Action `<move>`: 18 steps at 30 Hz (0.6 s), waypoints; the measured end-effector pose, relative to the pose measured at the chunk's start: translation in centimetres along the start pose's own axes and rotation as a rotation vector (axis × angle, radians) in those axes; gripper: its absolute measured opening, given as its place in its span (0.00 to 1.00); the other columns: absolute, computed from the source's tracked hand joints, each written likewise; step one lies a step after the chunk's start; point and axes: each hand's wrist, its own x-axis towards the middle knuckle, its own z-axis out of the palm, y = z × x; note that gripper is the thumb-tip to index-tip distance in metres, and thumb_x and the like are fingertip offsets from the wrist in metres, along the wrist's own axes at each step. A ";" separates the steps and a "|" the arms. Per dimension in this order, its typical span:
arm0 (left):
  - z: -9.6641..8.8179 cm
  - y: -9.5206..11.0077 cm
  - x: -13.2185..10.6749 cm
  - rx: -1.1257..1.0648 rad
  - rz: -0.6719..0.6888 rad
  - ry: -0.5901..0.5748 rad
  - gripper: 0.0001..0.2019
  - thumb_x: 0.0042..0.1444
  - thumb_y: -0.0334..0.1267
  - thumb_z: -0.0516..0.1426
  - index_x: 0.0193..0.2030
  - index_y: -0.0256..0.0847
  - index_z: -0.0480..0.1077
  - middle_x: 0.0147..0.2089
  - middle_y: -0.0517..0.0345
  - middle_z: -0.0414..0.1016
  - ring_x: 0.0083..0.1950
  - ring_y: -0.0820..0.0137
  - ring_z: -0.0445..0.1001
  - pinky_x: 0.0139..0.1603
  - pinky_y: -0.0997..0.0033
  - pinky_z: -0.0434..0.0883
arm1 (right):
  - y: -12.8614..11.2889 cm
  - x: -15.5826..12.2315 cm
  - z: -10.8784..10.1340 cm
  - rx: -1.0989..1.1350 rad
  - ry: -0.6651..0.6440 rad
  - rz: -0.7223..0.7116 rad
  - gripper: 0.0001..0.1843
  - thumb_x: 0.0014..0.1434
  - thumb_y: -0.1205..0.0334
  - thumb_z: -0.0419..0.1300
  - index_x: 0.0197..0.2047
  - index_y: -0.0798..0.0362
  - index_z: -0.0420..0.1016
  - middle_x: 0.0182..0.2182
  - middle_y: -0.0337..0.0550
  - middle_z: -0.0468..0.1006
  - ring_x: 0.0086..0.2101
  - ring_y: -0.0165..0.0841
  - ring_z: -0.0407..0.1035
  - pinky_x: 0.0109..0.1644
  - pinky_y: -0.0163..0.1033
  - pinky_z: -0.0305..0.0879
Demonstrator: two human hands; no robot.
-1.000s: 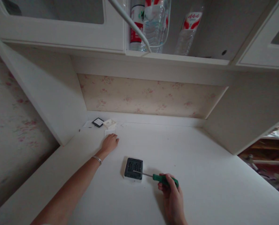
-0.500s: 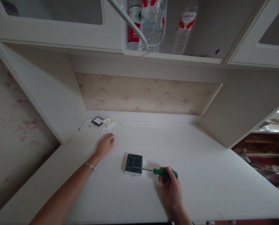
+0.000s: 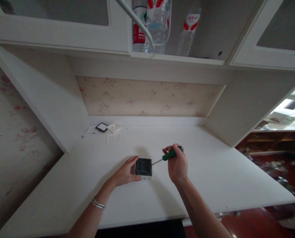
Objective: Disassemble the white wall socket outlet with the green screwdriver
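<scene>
My left hand [image 3: 127, 172] grips the left side of a black-faced socket box [image 3: 143, 167] with a white rim, fingers at its far edge and thumb at its near edge. The box is tilted a little over the white desk. In my right hand [image 3: 177, 162] is a screwdriver [image 3: 169, 154] with a green handle and a thin metal shaft. Its tip points left and reaches the right edge of the box; whether it touches cannot be told.
At the desk's back left lie a black square frame [image 3: 102, 127], a cream-coloured box [image 3: 114, 128] and a flat white plate [image 3: 112, 138]. Overhead, a shelf holds plastic bottles [image 3: 190, 26], with a pale curved rod [image 3: 137, 21] in front. White desk [image 3: 182, 188] extends below.
My left hand has left the white plate at the back and taken hold of the socket box. My right hand has raised the screwdriver, moving its tip from the box's face to its right edge.
</scene>
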 end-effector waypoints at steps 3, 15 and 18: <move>0.3 0.0 0.2 0.039 0.030 0.057 0.41 0.43 0.45 0.67 0.64 0.43 0.59 0.65 0.48 0.59 0.65 0.56 0.58 0.67 0.55 0.55 | 0.0 0.2 2.2 0.021 -0.075 0.055 0.16 0.57 0.48 0.57 0.28 0.51 0.64 0.19 0.31 0.64 0.19 0.24 0.58 0.22 0.31 0.56; 0.8 0.1 0.0 0.021 0.066 0.136 0.38 0.40 0.47 0.68 0.59 0.44 0.64 0.60 0.48 0.63 0.61 0.55 0.62 0.63 0.56 0.61 | 5.7 -0.2 7.4 -0.244 -0.276 0.160 0.20 0.54 0.48 0.57 0.20 0.53 0.63 0.11 0.32 0.60 0.13 0.23 0.50 0.14 0.29 0.42; 0.6 0.1 0.0 0.003 0.071 0.134 0.37 0.40 0.46 0.68 0.59 0.44 0.64 0.60 0.48 0.64 0.61 0.54 0.62 0.63 0.54 0.60 | 5.6 -0.3 7.9 -0.236 -0.294 0.148 0.20 0.54 0.48 0.56 0.20 0.53 0.62 0.11 0.32 0.60 0.13 0.23 0.50 0.14 0.30 0.42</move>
